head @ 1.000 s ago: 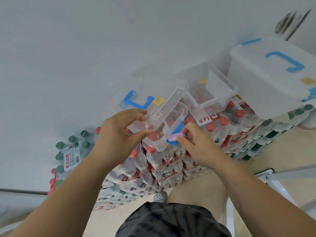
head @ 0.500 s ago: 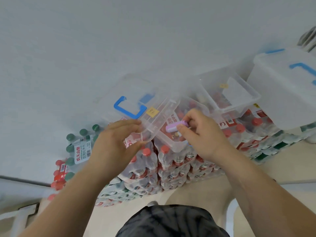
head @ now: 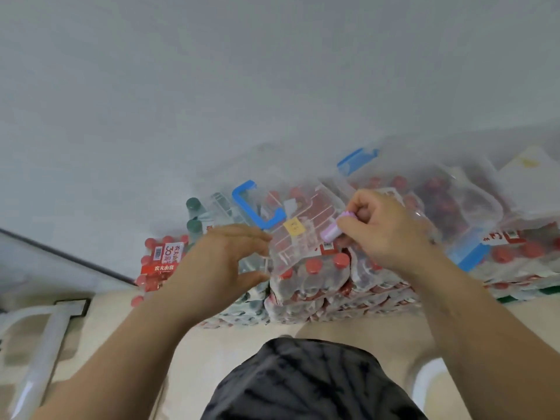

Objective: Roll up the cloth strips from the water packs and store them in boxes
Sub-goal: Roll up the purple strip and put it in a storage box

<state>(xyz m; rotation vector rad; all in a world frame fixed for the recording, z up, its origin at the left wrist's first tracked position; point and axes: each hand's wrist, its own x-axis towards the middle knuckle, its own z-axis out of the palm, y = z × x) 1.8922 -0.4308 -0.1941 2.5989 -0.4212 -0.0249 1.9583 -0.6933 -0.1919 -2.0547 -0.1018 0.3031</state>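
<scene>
A rolled purple cloth strip (head: 331,231) is pinched in the fingertips of my right hand (head: 381,231), just above the right edge of a clear box lid (head: 303,237). The lid has a blue handle (head: 257,206) and a yellow sticker. It lies tilted over the red-capped water packs (head: 318,268). My left hand (head: 221,262) grips the lid's left edge between fingers and thumb. A clear open box (head: 460,207) with a blue latch sits right of my right hand, on the packs.
Another clear box with a blue handle (head: 357,157) stands behind, against the white wall. A white box (head: 530,180) is at the far right. Green-capped bottles (head: 194,213) and a red-labelled pack (head: 163,259) lie left. White chair frames stand at the lower left and lower right.
The view has swung left and down. My right hand has carried the purple roll from inside the box up over the lid's edge. The lid has tipped lower over the packs.
</scene>
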